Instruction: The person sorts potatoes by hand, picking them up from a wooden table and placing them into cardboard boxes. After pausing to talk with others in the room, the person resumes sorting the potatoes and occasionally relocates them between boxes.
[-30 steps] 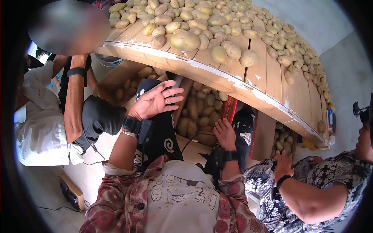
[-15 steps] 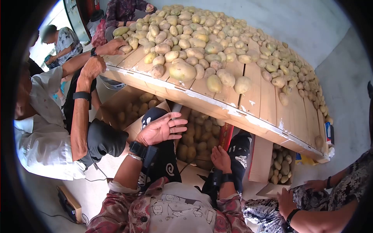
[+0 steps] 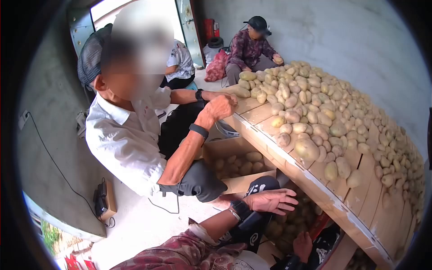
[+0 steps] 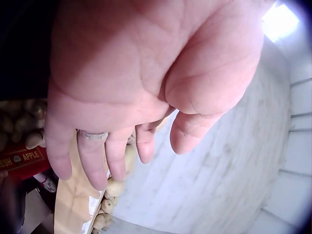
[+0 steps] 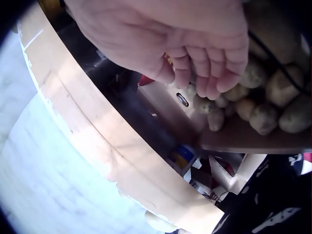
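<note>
Bare skin first: my left hand (image 3: 270,200) hangs palm-up above my dark-trousered knee (image 3: 258,189), fingers straight and slightly spread, holding nothing; the left wrist view shows the plain ring (image 4: 93,135) on one finger and no object in the palm. My right hand (image 3: 303,245) is lower down, under the table edge, its fingers loosely curled and empty, as the right wrist view shows, hovering just above the pale, dusty potatoes in the cardboard box (image 5: 263,117) below.

Those boxed potatoes are the nearest thing to my fingers. I judge them firm and fairly heavy for their size, with dry, slightly gritty skin that should not slip; a whole-hand wrap around the middle of one would hold it best, and they would bruise if dropped rather than break.

Just beyond my left hand, an open brown cardboard box (image 3: 234,148) holds more potatoes, beside the person in the white shirt (image 3: 126,135), whose hands rest on the table edge. The long rough wooden plank table (image 3: 288,166) runs away to the right, heaped with a wide pile of yellow-brown potatoes (image 3: 324,108). At its far end a seated person in a dark cap (image 3: 252,49) handles potatoes, near a red mesh sack (image 3: 217,66) by the doorway.
</note>
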Action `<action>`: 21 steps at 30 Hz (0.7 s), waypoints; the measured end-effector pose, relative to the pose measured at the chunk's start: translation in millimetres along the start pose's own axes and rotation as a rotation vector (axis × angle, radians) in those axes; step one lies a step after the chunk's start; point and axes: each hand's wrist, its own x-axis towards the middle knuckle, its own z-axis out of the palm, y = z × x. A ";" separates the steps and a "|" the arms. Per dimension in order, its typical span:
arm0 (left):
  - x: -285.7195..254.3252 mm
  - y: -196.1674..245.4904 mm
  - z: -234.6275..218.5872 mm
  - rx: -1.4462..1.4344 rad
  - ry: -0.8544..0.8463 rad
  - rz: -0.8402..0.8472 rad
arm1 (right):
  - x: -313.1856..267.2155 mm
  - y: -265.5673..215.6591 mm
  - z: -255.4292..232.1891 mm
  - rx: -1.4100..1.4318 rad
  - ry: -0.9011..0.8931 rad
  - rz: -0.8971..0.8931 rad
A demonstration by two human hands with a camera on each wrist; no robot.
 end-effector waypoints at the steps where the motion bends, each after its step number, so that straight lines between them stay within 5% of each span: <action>1: 0.6 1.8 0.4 -0.016 0.000 -0.014 | -11.5 -0.8 8.3 0.019 0.074 -0.038; 2: 2.3 0.8 0.9 -0.009 -0.009 -0.006 | -2.8 -8.0 -7.3 0.003 0.077 -0.030; 4: 1.8 2.0 2.0 0.006 -0.009 0.000 | 43.9 -10.2 -52.3 0.085 -0.748 0.293; 5: 1.9 1.1 4.7 -0.001 -0.008 0.000 | 47.2 -5.8 -46.4 0.081 -0.760 0.318; 7: 2.7 -1.8 2.4 0.022 0.007 0.002 | 30.9 -15.5 -43.7 -0.019 -0.289 0.169; 8: 4.6 -3.5 -0.7 0.031 -0.006 -0.012 | -21.8 -9.1 24.8 0.030 -0.077 0.075; 12: 4.9 0.2 3.7 0.038 0.004 -0.032 | -32.3 -4.3 43.2 -0.032 0.016 0.041; 17: 5.8 -1.7 4.8 0.127 0.031 -0.022 | -13.1 -6.0 13.9 0.010 -0.233 0.093; 21: 5.9 -1.0 3.8 0.033 0.034 -0.049 | -24.5 -5.9 25.0 -0.018 -0.117 0.047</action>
